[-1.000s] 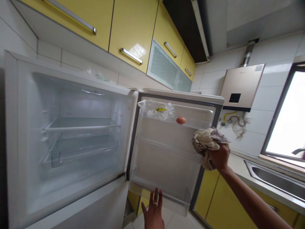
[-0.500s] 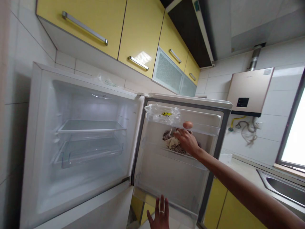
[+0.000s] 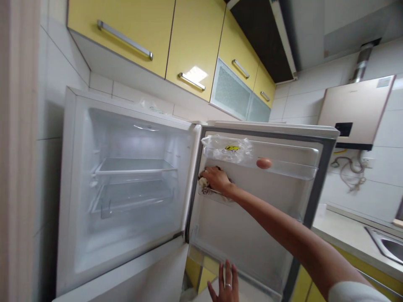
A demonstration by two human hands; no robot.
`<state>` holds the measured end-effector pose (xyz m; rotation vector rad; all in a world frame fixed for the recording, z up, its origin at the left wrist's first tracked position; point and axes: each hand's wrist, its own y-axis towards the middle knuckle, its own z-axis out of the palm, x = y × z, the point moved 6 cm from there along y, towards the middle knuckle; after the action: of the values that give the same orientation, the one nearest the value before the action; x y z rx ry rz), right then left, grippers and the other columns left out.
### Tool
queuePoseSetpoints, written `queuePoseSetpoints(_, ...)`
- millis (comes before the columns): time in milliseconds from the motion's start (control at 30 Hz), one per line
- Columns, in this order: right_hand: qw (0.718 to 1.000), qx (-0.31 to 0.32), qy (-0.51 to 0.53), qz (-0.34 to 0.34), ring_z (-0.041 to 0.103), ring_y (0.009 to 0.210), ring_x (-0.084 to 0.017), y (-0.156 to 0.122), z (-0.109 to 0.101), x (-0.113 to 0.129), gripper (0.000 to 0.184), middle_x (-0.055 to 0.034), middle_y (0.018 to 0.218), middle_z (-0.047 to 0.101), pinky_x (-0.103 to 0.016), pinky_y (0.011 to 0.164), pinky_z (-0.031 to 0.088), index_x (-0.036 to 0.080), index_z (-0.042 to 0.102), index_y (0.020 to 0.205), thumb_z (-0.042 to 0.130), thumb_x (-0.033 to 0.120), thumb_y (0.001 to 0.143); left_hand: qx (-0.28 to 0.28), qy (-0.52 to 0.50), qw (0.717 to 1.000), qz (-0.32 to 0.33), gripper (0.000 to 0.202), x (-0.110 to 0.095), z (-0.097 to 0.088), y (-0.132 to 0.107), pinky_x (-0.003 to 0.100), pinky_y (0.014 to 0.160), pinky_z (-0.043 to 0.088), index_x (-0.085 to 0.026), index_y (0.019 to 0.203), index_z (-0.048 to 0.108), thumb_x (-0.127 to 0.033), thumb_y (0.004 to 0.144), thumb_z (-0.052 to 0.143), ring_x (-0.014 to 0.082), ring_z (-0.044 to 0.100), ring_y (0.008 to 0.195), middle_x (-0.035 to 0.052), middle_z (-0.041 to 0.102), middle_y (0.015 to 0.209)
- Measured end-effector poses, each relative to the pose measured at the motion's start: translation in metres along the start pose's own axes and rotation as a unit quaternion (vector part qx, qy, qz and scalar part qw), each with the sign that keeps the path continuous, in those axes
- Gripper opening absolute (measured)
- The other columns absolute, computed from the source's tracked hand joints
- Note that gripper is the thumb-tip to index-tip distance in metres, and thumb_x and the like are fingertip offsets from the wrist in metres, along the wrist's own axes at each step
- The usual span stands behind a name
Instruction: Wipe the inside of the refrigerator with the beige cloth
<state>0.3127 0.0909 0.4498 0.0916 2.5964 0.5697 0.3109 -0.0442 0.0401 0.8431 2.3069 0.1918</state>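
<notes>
My right hand (image 3: pixel 217 179) presses a crumpled patterned cloth (image 3: pixel 206 187) against the middle shelf area of the open fridge door (image 3: pixel 245 218), close to the hinge side. The fingers curl over the cloth and hide part of it. My left hand (image 3: pixel 226 285), with a ring on one finger, is at the bottom of the view by the door's lower edge. Its fingers are spread and hold nothing; whether it touches the door I cannot tell. On the upper door shelf lie a brown egg (image 3: pixel 263 163) and a clear plastic bag (image 3: pixel 226 149) with a yellow print.
Left of the door stands the fridge compartment (image 3: pixel 132 247) with a glass shelf (image 3: pixel 135 165) and a clear drawer (image 3: pixel 135 201). Yellow cabinets (image 3: pixel 126 21) hang above. A counter with a sink (image 3: pixel 388 245) and a water heater (image 3: pixel 355 111) are at right.
My right hand has slid left along the door shelf with the cloth, toward the hinge. The view has turned slightly left. My left hand remains low by the door, fingers spread.
</notes>
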Motion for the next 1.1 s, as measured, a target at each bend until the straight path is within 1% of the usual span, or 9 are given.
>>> queuePoseSetpoints(100,0.997,0.071,0.011,-0.042,0.062,0.111,-0.023,-0.01,0.004,-0.008,0.035,-0.0107,0.122,0.066,-0.032,0.093,0.047,0.021,0.067,0.12,0.046,0.015,0.094,0.017,0.021,0.999,0.039,0.08,-0.003,-0.007,-0.004,0.072,0.113,0.032,-0.047,0.152,0.024,-0.009,0.086,0.049,0.0295,0.038,0.148,-0.0023,0.037,0.161)
queuePoseSetpoints(200,0.991,0.12,0.011,-0.056,0.066,0.104,-0.023,-0.014,0.003,-0.018,0.028,-0.0093,0.118,0.069,-0.028,0.086,0.048,0.021,0.071,0.113,0.055,0.02,0.089,0.032,0.05,0.996,0.063,0.094,-0.006,-0.012,-0.004,0.071,0.111,0.034,-0.042,0.155,0.015,0.001,0.077,0.048,0.0309,0.031,0.151,0.0011,0.033,0.164)
queuePoseSetpoints(367,0.983,0.175,0.011,-0.055,0.069,0.096,-0.02,-0.033,-0.005,-0.04,0.023,-0.0072,0.113,0.072,-0.024,0.073,0.046,0.023,0.072,0.107,0.061,0.024,0.087,0.069,0.048,0.995,0.049,0.099,-0.014,-0.017,0.002,0.069,0.114,0.034,-0.045,0.154,0.016,0.008,0.073,0.039,0.0246,0.029,0.152,-0.0068,0.026,0.165)
queuePoseSetpoints(533,0.979,0.2,0.022,-0.025,0.068,0.085,-0.017,-0.079,-0.013,-0.074,0.022,-0.0049,0.101,0.075,-0.021,0.064,0.041,0.022,0.07,0.106,0.061,0.021,0.086,0.074,0.059,0.995,0.042,0.094,-0.021,-0.026,0.005,0.071,0.113,0.034,-0.045,0.153,0.018,0.008,0.077,0.035,0.0272,0.028,0.153,-0.0038,0.026,0.165)
queuePoseSetpoints(800,0.977,0.201,0.072,-0.013,0.066,0.087,-0.016,-0.167,-0.025,-0.133,0.022,-0.0045,0.103,0.07,-0.023,0.073,0.044,0.021,0.072,0.095,0.059,0.01,0.08,0.066,0.106,0.99,0.071,0.099,-0.025,-0.032,-0.001,0.07,0.116,0.03,-0.039,0.155,0.01,0.013,0.072,0.024,0.0253,0.018,0.156,-0.0052,0.012,0.167)
queuePoseSetpoints(867,0.98,0.176,0.089,-0.013,0.067,0.087,-0.016,-0.182,-0.03,-0.14,0.02,-0.0049,0.102,0.069,-0.022,0.074,0.046,0.02,0.072,0.092,0.059,0.01,0.08,0.056,0.124,0.988,0.079,0.1,-0.026,-0.032,-0.002,0.07,0.115,0.031,-0.039,0.155,0.009,0.014,0.072,0.024,0.0257,0.018,0.156,-0.0045,0.009,0.167)
queuePoseSetpoints(933,0.988,0.121,0.093,-0.013,0.067,0.087,-0.016,-0.195,-0.038,-0.142,0.017,-0.0063,0.104,0.069,-0.023,0.074,0.048,0.02,0.072,0.089,0.059,0.011,0.082,0.049,0.131,0.987,0.083,0.101,-0.026,-0.031,-0.003,0.068,0.115,0.031,-0.039,0.155,0.008,0.013,0.071,0.026,0.0255,0.019,0.156,-0.0041,0.01,0.167)
queuePoseSetpoints(1033,0.997,-0.028,0.065,0.008,0.068,0.097,-0.02,-0.216,-0.055,-0.145,0.019,-0.0104,0.115,0.068,-0.028,0.079,0.052,0.021,0.073,0.093,0.058,0.014,0.085,0.047,0.128,0.988,0.078,0.101,-0.024,-0.03,-0.002,0.066,0.117,0.031,-0.039,0.154,0.005,0.012,0.07,0.03,0.0265,0.019,0.156,-0.0034,0.013,0.167)
queuePoseSetpoints(1100,0.986,-0.153,0.051,0.033,0.067,0.105,-0.024,-0.238,-0.068,-0.148,0.02,-0.0131,0.123,0.066,-0.034,0.085,0.054,0.021,0.073,0.1,0.059,0.019,0.086,0.052,0.125,0.988,0.076,0.102,-0.023,-0.029,-0.002,0.066,0.117,0.031,-0.039,0.154,0.004,0.012,0.069,0.031,0.0273,0.019,0.156,-0.0032,0.014,0.167)
